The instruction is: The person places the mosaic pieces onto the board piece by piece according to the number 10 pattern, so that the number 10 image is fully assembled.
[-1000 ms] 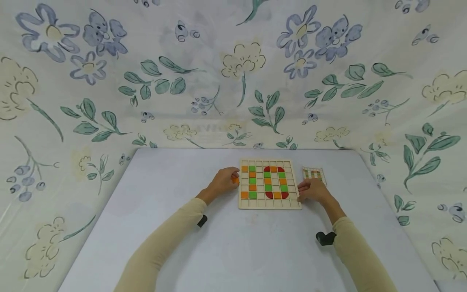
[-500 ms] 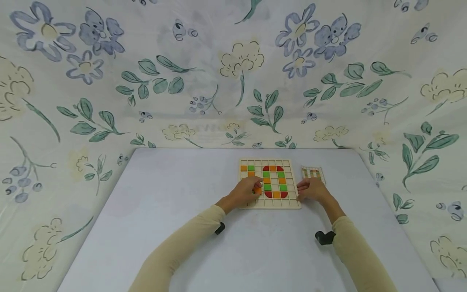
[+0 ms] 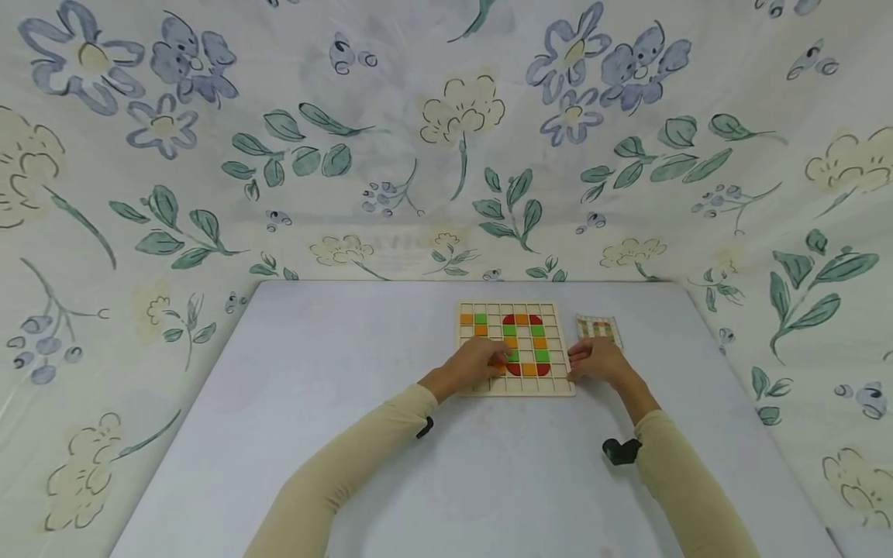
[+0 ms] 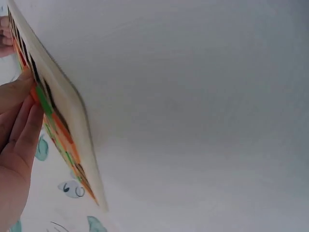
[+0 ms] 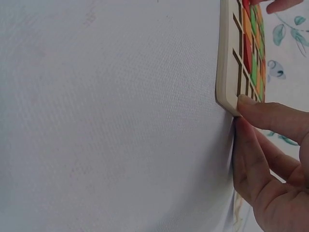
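A pale wooden grid board point(image 3: 519, 387) lies on the table, with orange, green and red tiles forming a 1 and a 0. Over its lower left part, my left hand point(image 3: 470, 363) pinches a small orange tile point(image 3: 498, 370) between thumb and fingers, close to the board's surface. That hand covers the lower part of the 1. At the board's right edge, my right hand point(image 3: 601, 360) grips the side. The right wrist view shows its thumb on top of the board's corner point(image 5: 231, 99) and the fingers against the edge below.
Behind the right hand lies a small patterned card point(image 3: 596, 327), partly covered by that hand. A white-covered table point(image 3: 335, 341) surrounds the board. Floral cloth point(image 3: 391, 155) rises behind the table's back edge.
My left hand has carried the orange tile from beside the board's left edge rightward over the board, then slightly farther right. The right hand has stayed at the board's right edge.
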### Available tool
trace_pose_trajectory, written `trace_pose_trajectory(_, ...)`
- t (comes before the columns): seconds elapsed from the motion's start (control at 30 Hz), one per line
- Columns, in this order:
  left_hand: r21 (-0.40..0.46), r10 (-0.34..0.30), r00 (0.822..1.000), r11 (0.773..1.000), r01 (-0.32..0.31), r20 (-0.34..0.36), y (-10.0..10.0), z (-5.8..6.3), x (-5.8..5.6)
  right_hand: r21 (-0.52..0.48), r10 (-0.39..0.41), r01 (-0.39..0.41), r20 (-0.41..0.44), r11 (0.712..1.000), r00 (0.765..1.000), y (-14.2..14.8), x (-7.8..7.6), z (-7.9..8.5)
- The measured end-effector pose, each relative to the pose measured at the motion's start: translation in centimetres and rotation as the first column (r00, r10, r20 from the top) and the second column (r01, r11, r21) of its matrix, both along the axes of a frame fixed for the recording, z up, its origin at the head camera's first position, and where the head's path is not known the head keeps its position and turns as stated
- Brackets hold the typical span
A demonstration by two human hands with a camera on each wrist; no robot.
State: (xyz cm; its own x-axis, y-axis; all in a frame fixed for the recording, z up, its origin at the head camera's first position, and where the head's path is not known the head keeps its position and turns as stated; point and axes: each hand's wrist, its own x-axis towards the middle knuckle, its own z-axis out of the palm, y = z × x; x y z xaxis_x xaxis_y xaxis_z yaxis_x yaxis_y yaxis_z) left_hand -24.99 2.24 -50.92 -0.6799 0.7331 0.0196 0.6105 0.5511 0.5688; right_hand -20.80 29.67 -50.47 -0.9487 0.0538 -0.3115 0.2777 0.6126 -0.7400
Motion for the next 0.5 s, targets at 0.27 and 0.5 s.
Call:
trace_pose_trajectory(0.27,-0.131,-0.003,0.999,0.991,-0.003,-0.049,0.1,0.3,0.42,-0.007,-0.003,0.003,0.003,1.0,1.0,-0.32,0.04,-0.53)
trace_pose_trajectory(0.5,-0.246,-0.063,0.985,0.969,0.022,-0.163,0.22,0.84,0.79,0.008,0.005,-0.005,0.002,1.0,1.0,-0.57,-0.23,-0.53)
